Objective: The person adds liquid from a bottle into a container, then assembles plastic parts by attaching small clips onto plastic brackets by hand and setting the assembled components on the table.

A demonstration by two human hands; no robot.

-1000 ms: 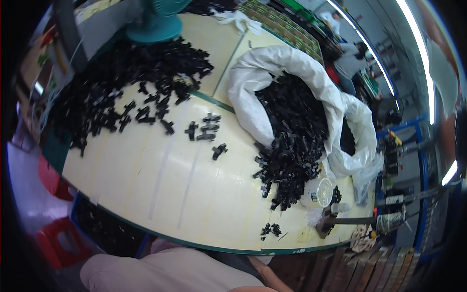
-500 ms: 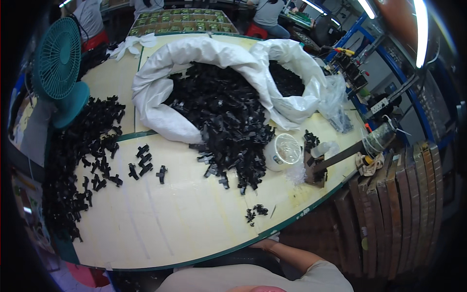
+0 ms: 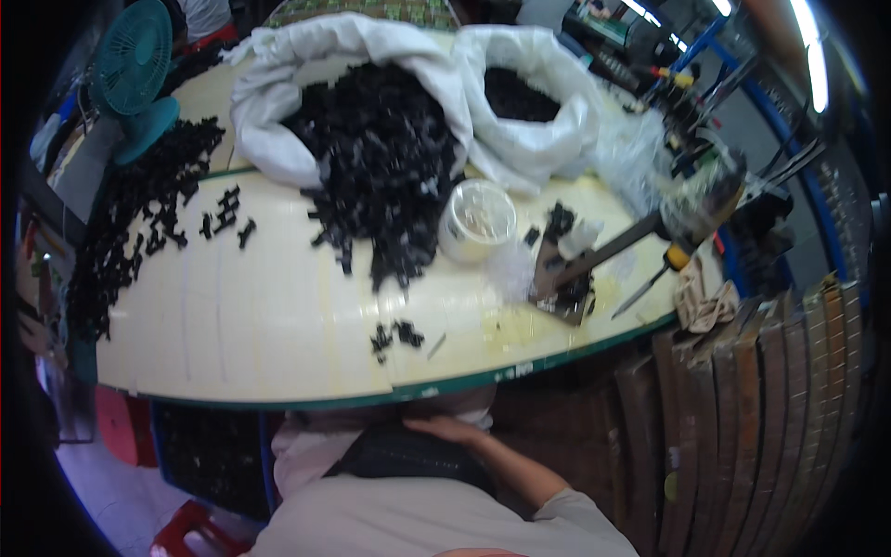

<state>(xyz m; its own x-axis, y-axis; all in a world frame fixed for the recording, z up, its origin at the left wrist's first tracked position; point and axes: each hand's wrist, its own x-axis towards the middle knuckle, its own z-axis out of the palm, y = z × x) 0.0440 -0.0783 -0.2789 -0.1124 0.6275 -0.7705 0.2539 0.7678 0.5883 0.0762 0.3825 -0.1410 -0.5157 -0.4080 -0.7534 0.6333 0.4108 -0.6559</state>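
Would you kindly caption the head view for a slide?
Small black parts spill from a white sack onto a cream green-edged table, the right hand below its edge.

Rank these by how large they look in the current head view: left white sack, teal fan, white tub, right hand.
Largest to smallest:
1. Left white sack
2. Teal fan
3. White tub
4. Right hand

Apparent size only; differing distances leave true sizes unsure.

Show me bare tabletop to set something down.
Largest: front-left tabletop, bordered by left black-part pile, spilled parts, small black pieces and green front edge. Smaller: between thin strip and brown base. Crowded: rear, with both white sacks, and right, around white tub and metal bar.
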